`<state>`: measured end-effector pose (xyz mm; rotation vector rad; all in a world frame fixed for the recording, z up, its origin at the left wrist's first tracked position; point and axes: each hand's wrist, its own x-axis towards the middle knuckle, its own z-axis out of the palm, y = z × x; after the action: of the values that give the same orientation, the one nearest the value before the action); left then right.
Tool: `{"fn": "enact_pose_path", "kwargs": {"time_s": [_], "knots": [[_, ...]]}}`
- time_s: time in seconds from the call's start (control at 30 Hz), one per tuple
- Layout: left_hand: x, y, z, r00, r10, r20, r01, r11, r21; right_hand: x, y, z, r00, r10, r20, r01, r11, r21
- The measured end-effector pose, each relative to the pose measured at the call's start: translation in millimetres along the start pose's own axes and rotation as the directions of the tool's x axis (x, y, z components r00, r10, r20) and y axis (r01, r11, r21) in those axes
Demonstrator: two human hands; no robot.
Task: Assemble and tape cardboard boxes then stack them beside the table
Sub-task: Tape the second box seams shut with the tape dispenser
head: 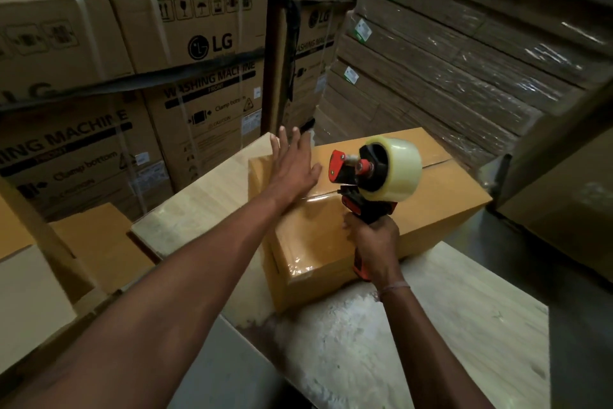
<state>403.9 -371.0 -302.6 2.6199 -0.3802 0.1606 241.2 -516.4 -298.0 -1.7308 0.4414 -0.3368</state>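
Observation:
A closed brown cardboard box (441, 203) lies on the pale wooden table (431, 325). Glossy clear tape runs along its top seam and down its near end. My left hand (292, 166) lies flat with straight fingers on the box's far left top. My right hand (373, 244) grips the handle of a red and black tape dispenser (368, 176), which carries a roll of clear tape and rests on the seam near the box's front edge.
Tall stacks of printed washing-machine cartons (185, 54) stand behind the table. Shrink-wrapped flat cardboard bundles (464, 54) fill the back right. Brown boxes (96, 243) sit low at the left beside the table. Another carton (564, 196) stands at the right.

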Motion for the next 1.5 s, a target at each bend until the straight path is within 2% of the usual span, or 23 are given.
{"fn": "enact_pose_path", "kwargs": {"time_s": [0.07, 0.13, 0.2, 0.33, 0.43, 0.6, 0.7, 0.77, 0.9, 1.1, 1.2, 1.37, 1.43, 1.5], "knots": [[21.2, 3.2, 5.2, 0.999, 0.015, 0.038, -0.016, 1.0, 0.017, 19.0, 4.1, -18.5, 0.992, -0.128, -0.021, 0.127, 0.991, -0.041], [42.3, 10.8, 10.4, 0.997, 0.033, 0.072, -0.035, 0.999, 0.033, 39.7, 10.7, -33.6, 0.982, -0.177, -0.07, 0.167, 0.978, -0.123], [61.8, 22.2, 17.3, 0.991, 0.049, 0.126, -0.055, 0.997, 0.046, 60.8, 21.0, -45.2, 0.982, -0.137, -0.133, 0.112, 0.977, -0.184], [87.5, 38.6, 33.0, 0.966, 0.056, 0.25, -0.069, 0.997, 0.041, 73.8, 16.5, -51.5, 0.995, 0.029, -0.1, -0.03, 1.0, -0.005], [91.3, 40.1, 31.1, 0.969, -0.014, 0.246, 0.005, 0.999, 0.038, 68.3, 20.8, -50.9, 0.982, 0.135, -0.129, -0.132, 0.991, 0.03], [72.8, 12.7, 11.1, 0.95, -0.126, 0.287, 0.084, 0.985, 0.152, 33.2, 13.5, -35.2, 0.983, 0.156, -0.093, -0.15, 0.987, 0.063], [47.6, -9.0, -11.9, 0.947, -0.125, 0.296, 0.059, 0.973, 0.223, -3.5, 5.9, -23.6, 0.987, 0.153, -0.048, -0.153, 0.988, 0.017], [30.2, -20.0, -28.4, 0.926, -0.121, 0.358, -0.006, 0.942, 0.335, -31.7, 2.4, -18.0, 0.989, 0.147, -0.016, -0.147, 0.989, -0.013], [-10.9, -37.2, -57.6, 0.841, -0.215, 0.497, -0.083, 0.855, 0.511, -86.4, 1.9, -11.5, 0.979, 0.2, 0.047, -0.199, 0.98, -0.021], [-46.0, -39.8, -93.5, 0.71, -0.341, 0.617, -0.05, 0.849, 0.526, -134.2, -0.2, -8.7, 0.959, 0.259, 0.116, -0.255, 0.966, -0.051], [-42.7, -42.5, -95.4, 0.689, -0.294, 0.662, -0.048, 0.894, 0.446, -134.4, -5.3, -11.2, 0.945, 0.294, 0.141, -0.282, 0.954, -0.096], [-21.2, -33.9, -83.4, 0.75, -0.088, 0.655, -0.049, 0.981, 0.188, -100.6, -20.1, -29.5, 0.954, 0.262, 0.145, -0.243, 0.961, -0.134], [-16.1, -24.3, -73.6, 0.793, 0.023, 0.609, -0.092, 0.992, 0.082, -76.6, -28.4, -39.5, 0.97, 0.216, 0.112, -0.2, 0.97, -0.137], [-10.6, -15.3, -59.4, 0.869, 0.119, 0.48, -0.115, 0.993, -0.038, -43.9, -37.3, -47.2, 0.986, 0.151, 0.073, -0.138, 0.978, -0.156]]}}
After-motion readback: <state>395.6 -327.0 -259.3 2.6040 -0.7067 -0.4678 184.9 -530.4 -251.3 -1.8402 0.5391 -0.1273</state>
